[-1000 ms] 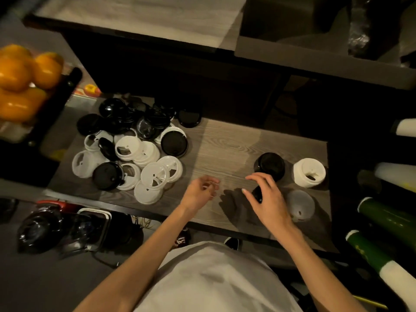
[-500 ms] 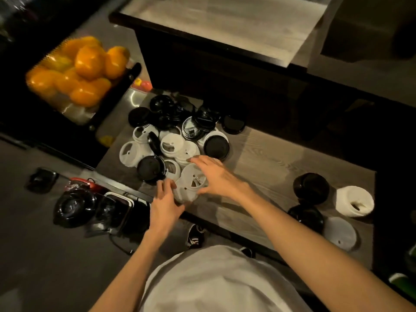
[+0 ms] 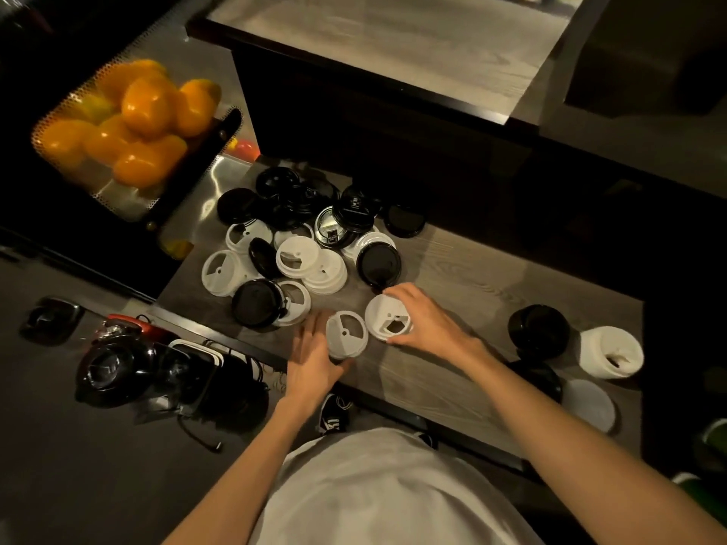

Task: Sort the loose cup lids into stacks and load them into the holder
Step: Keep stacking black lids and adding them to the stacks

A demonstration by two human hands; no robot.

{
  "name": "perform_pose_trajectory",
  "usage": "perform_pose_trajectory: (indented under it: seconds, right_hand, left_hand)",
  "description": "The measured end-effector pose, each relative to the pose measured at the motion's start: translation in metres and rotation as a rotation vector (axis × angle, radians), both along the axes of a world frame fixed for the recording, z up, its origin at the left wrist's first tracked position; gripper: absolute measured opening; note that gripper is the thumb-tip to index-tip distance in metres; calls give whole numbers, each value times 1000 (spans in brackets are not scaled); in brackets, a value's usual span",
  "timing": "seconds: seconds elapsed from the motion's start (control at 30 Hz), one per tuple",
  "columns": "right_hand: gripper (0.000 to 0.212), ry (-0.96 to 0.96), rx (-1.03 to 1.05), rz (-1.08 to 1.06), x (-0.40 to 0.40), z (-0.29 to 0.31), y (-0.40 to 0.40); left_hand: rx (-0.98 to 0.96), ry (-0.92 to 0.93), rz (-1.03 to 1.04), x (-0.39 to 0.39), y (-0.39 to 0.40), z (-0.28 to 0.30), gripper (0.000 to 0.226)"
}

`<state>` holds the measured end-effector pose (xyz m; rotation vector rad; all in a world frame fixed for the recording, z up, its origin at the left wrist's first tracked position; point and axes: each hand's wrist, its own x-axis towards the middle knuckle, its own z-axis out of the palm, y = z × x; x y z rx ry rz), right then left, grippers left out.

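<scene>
Head cam, looking down at a wood-grain shelf (image 3: 464, 293) w/ a pile of loose lids (image 3: 303, 245) on its left half. Mix of black + white ones, jumbled, some overlapping, a few flipped upside down.

Left hand (image 3: 314, 363) down at the near edge of the shelf, fingers closed round a white lid (image 3: 346, 335); thumb under/near its front rim, fingers along its left side. Lid tilted a bit, sip-hole side facing up. Right hand (image 3: 429, 324) just beside it, pinching a second white lid (image 3: 389, 318) by the rim, fingers on the far edge, thumb on the near edge. The two lids nearly touching, maybe just apart, can't tell for sure. Black lid (image 3: 378, 264) sitting right behind the right hand's fingertips.

Over on the right end of the shelf, well apart from the pile: black stack (image 3: 539, 331), white stack (image 3: 610, 351) next to it, a flat whitish lid (image 3: 588, 405) nearer the front edge, another dark lid partly hidden behind the right forearm. Lid holder itself not made out anywhere.

Off the shelf: mesh basket (image 3: 59, 123) of oranges (image 3: 141, 116) top left, dark blender-looking gear (image 3: 118, 367) on the floor bottom left.
</scene>
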<state>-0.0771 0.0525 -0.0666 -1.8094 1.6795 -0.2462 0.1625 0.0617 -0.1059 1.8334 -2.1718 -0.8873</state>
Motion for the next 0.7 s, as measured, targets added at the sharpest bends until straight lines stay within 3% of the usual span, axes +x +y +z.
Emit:
perform_pose_trajectory:
  seconds: [0.13, 0.27, 0.37, 0.5, 0.57, 0.7]
  right_hand:
    - [88, -34, -23, -144, -15, 2, 12]
    - [84, -102, -87, -364, -19, 4, 22]
    - [77, -243, -74, -492, -20, 12, 31]
    - [63, -371, 5, -536, -10, 24, 35]
    - [62, -423, 9, -546, -3, 29, 36]
    - [57, -522, -26, -584, 12, 49, 38]
  left_hand:
    - [100, -51, -160, -19, -10, 3, 99]
    - [167, 67, -156, -29, -16, 6, 97]
    - [277, 280, -25, -35, -21, 14, 90]
    - [251, 538, 200, -41, -24, 32, 34]
    - [270, 750, 296, -42, -21, 44, 18]
    - [511, 1210, 419, -49, -18, 64, 28]
